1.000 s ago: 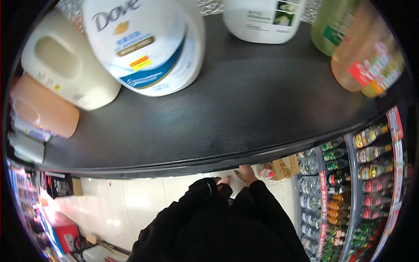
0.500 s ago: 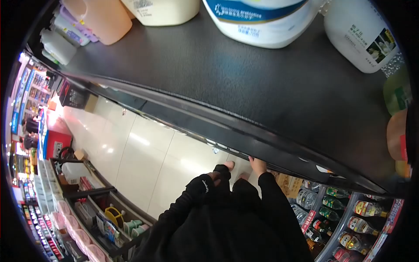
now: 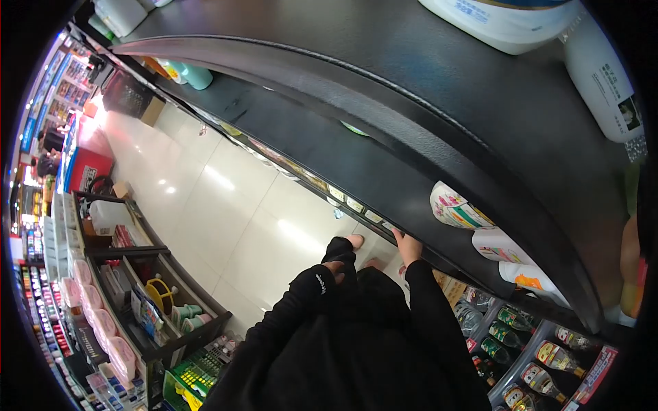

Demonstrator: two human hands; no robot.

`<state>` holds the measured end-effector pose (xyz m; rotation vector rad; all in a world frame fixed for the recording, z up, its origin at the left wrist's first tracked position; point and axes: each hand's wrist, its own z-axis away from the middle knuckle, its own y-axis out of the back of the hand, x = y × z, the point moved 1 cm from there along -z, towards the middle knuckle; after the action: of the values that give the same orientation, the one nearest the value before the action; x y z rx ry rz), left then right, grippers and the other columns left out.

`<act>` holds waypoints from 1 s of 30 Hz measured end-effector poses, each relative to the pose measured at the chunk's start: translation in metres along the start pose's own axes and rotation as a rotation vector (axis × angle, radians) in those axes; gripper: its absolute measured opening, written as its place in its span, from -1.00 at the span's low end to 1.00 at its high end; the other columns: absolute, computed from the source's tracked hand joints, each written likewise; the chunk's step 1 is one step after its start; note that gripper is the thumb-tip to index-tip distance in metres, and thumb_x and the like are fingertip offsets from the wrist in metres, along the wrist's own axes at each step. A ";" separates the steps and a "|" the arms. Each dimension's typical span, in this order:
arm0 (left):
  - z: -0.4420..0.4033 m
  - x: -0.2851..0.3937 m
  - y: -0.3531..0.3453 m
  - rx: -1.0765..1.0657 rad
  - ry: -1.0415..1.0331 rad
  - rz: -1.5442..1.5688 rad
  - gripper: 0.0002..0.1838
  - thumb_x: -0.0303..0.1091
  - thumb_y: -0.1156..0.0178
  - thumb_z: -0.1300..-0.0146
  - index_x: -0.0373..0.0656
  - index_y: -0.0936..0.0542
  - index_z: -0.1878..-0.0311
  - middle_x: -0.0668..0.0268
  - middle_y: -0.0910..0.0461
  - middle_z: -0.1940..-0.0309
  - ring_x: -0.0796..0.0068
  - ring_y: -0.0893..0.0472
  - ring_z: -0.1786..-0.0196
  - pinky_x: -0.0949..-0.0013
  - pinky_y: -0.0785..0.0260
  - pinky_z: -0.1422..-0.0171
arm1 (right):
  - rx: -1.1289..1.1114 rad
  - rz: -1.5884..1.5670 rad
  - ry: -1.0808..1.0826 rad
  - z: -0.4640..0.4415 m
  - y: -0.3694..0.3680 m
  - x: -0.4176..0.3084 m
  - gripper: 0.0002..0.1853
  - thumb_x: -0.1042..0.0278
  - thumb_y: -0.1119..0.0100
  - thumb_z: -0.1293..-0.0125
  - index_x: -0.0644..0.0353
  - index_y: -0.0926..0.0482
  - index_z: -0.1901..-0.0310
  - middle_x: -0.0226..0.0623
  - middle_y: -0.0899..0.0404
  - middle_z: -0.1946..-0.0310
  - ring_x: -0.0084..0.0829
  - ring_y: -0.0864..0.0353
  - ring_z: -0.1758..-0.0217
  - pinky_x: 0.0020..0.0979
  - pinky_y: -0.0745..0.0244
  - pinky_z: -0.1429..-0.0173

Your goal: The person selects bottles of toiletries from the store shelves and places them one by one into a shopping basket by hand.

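My right hand is at the front edge of the lower black shelf, gripping its rim. Part of that hand's fingers is hidden by the edge. My left hand lies against my dark-trousered leg, below a black sleeve with white lettering. It holds nothing that I can see, and its fingers are mostly hidden. To the right on the lower shelf stand a white bottle with a floral print and two more white packs. On the upper shelf stand a large white bottle and a pale bottle.
Pale floor tiles run along the left of the shelf. A black divided display rack holds small goods, beside a green basket. Several glass bottles fill racks at lower right. Further off, people are near a red counter.
My view has shifted, so more of the lower shelf and its packs shows. Both hands stay in nearly the same place, the right still at the shelf edge.
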<state>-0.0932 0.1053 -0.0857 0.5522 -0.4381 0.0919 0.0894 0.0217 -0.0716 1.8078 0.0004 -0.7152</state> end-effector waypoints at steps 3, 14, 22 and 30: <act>-0.007 0.002 -0.003 0.030 0.026 0.043 -0.57 -0.13 0.00 -0.02 -0.17 -0.45 0.07 0.01 -0.45 0.10 0.18 -0.43 0.03 0.29 -0.25 -0.04 | -0.040 0.063 -0.040 -0.001 0.001 -0.006 -0.53 0.10 -0.15 -0.04 0.36 -0.43 0.14 0.03 -0.46 0.17 -0.01 -0.42 0.11 -0.21 -0.31 0.04; -0.032 0.028 -0.017 0.111 0.098 0.163 -0.61 -0.16 0.02 -0.02 -0.18 -0.53 0.14 0.02 -0.48 0.14 0.21 -0.46 0.06 0.31 -0.27 -0.01 | -0.203 -0.104 -0.199 -0.005 0.016 -0.011 -0.50 0.20 -0.27 0.11 0.38 -0.43 0.16 0.09 -0.45 0.19 0.02 -0.41 0.11 -0.20 -0.29 0.03; -0.013 -0.013 -0.101 0.021 -0.331 0.138 -0.40 -0.15 -0.16 0.07 -0.12 -0.27 -0.09 -0.02 -0.39 0.05 0.13 -0.37 -0.06 0.20 -0.18 -0.14 | -0.275 -0.295 -0.071 0.025 0.058 -0.010 -0.46 0.30 -0.34 0.19 0.35 -0.42 0.12 -0.01 -0.47 0.20 -0.10 -0.46 0.13 -0.30 -0.34 0.07; 0.034 0.009 -0.069 -0.089 -0.583 0.446 -0.15 -0.23 -0.34 0.23 -0.11 -0.15 -0.19 0.01 -0.37 0.05 0.19 -0.39 -0.05 0.22 -0.22 -0.11 | -0.338 -0.391 0.136 0.048 0.147 -0.069 -0.46 0.21 -0.38 0.27 0.24 -0.45 0.19 -0.17 -0.46 0.32 -0.15 -0.45 0.21 -0.26 -0.33 0.12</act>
<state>-0.0845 0.0283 -0.0900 0.3781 -1.1261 0.3411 0.0609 -0.0504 0.0796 1.5381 0.5474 -0.8075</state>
